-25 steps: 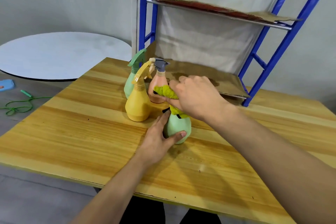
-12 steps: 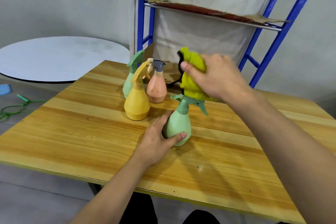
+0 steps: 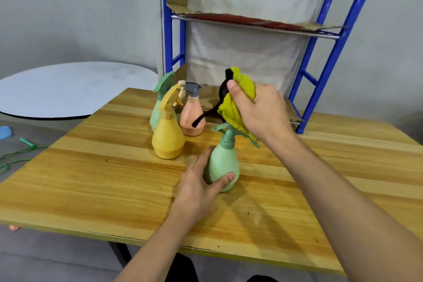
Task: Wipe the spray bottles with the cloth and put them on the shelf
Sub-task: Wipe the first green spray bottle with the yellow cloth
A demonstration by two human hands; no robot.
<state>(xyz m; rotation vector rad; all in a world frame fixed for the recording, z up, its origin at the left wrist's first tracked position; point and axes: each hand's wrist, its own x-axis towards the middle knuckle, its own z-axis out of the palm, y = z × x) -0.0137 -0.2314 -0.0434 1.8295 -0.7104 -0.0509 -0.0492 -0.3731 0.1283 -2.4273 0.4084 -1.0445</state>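
A light green spray bottle point(image 3: 225, 162) stands upright on the wooden table point(image 3: 114, 190); my left hand point(image 3: 201, 184) grips its base. Just above its nozzle, my right hand point(image 3: 258, 112) holds a bunched yellow cloth point(image 3: 238, 105) with a black edge; the cloth's lower part touches the trigger head. Behind to the left stand a yellow bottle point(image 3: 168, 137), a pink bottle with a grey head point(image 3: 192, 117) and another green bottle point(image 3: 159, 107), close together. The blue shelf frame point(image 3: 320, 68) rises at the table's back, with a cardboard-lined upper shelf point(image 3: 251, 22).
A round white tabletop point(image 3: 68, 89) lies to the left, beyond the wooden table. On the floor at far left are a green cord point(image 3: 16, 155) and a blue object point(image 3: 4, 131). A white sheet point(image 3: 247, 57) hangs behind the shelf. Cardboard point(image 3: 290, 110) lines the lower shelf.
My right hand lifted the cloth off the green bottle's top, uncovering its nozzle, and now holds it just above. My left hand stayed on the bottle's base.
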